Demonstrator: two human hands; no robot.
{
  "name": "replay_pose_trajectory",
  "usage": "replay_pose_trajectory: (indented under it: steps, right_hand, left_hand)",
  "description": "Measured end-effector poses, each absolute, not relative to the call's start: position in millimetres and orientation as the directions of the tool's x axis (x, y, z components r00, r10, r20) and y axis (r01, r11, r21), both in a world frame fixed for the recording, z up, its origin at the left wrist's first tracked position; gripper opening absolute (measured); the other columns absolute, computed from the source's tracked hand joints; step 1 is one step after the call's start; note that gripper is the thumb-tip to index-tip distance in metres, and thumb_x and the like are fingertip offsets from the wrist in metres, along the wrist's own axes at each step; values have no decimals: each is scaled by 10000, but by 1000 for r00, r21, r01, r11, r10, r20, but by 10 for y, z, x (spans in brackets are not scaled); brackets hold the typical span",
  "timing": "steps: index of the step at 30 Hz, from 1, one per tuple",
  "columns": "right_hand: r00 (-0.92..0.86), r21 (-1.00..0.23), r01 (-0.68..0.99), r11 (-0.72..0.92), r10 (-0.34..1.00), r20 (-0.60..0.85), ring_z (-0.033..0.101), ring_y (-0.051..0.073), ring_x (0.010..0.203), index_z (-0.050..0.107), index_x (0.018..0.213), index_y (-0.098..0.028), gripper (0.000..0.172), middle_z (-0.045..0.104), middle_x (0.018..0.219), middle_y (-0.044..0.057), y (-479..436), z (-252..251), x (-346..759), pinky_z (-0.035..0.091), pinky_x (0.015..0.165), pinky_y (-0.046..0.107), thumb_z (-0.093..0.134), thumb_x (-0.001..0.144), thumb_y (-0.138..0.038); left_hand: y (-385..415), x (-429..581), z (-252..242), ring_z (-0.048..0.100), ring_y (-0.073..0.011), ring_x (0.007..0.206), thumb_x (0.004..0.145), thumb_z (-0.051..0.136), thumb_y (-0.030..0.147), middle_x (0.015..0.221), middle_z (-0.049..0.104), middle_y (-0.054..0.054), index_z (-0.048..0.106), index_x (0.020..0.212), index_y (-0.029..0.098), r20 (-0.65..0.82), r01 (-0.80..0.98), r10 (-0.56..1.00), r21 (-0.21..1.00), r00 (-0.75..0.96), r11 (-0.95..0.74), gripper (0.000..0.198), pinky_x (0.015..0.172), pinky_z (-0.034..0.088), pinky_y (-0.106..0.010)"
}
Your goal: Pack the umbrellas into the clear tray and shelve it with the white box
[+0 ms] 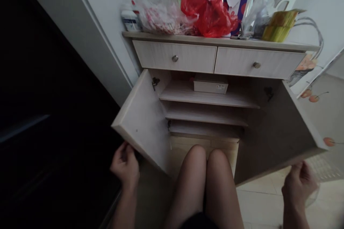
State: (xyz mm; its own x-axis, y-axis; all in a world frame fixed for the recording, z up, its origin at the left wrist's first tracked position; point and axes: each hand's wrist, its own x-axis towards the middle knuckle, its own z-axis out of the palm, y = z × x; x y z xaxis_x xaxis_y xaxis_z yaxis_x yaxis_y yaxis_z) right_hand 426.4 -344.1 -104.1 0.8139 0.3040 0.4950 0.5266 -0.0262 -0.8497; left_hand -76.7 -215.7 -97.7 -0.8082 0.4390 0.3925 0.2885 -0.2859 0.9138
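From my remote post I look through one head-worn camera, facing forward and steeply down over the wearer's bare knees (197,157), close enough that the open cabinet (193,56) spans mid-frame, with left hand (125,164) and right hand (299,182) low at either side.

No legible text or numbers

Red bag (206,9), white bottle (130,21)
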Motion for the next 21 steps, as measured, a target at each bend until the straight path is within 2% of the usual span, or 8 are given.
replay_pose_trajectory:
  steps: [3, 6, 8, 14, 17, 21]
  right_hand:
    - [803, -863, 505, 2, 365, 471, 636, 260, 760, 670, 848, -197, 484, 666, 773, 87, -3323, -998, 4049, 489, 730, 383, 517, 866, -657]
    - [744, -854, 519, 33, 474, 470, 669, 285, 943, 702, 959, -187, 487, 723, 958, 125, -3164, -938, 3884, 507, 831, 390, 533, 874, -635]
    - [691, -842, 532, 92, 528, 494, 676, 277, 979, 708, 991, -183, 478, 729, 1023, 136, -3023, -899, 3781, 516, 855, 387, 545, 877, -618]
    - [531, -808, 532, 253, 644, 551, 688, 203, 765, 694, 974, -174, 454, 727, 942, 108, -2368, -806, 3396, 537, 731, 335, 541, 890, -593]
    - [479, -798, 554, 237, 693, 538, 680, 197, 751, 691, 1000, -178, 478, 724, 917, 93, -1972, -734, 3185, 517, 682, 310, 480, 915, -598]
    - [450, -758, 631, 163, 720, 529, 659, 183, 705, 693, 934, -187, 497, 722, 907, 84, -1520, -590, 2978, 462, 644, 283, 396, 943, -585]
  left_hand:
    - [-2076, -581, -1046, 705, -229, 807, 694, 714, 523, 895, 737, -75, 705, 907, 179, 444, 322, 563, 895, -697, -308, 405, 805, 580, -389]
    - [-1964, -312, -1032, 702, -207, 756, 725, 705, 546, 858, 733, -71, 718, 871, 180, 515, 343, 658, 857, -549, -384, 394, 734, 581, -337]
    - [-1861, -95, -993, 700, -200, 754, 763, 685, 549, 850, 730, -71, 723, 860, 182, 561, 361, 698, 826, -444, -433, 382, 724, 575, -322]
    - [-1445, 568, -844, 681, -181, 747, 874, 612, 477, 837, 722, -73, 726, 875, 190, 629, 427, 752, 746, -198, -511, 308, 716, 541, -293]
    - [-1228, 835, -773, 679, -182, 765, 886, 623, 402, 849, 726, -76, 725, 872, 195, 615, 457, 777, 735, -137, -501, 231, 733, 530, -288]
    - [-949, 1113, -711, 673, -181, 757, 884, 647, 340, 837, 727, -76, 721, 864, 190, 568, 470, 815, 754, -116, -458, 168, 726, 513, -281]
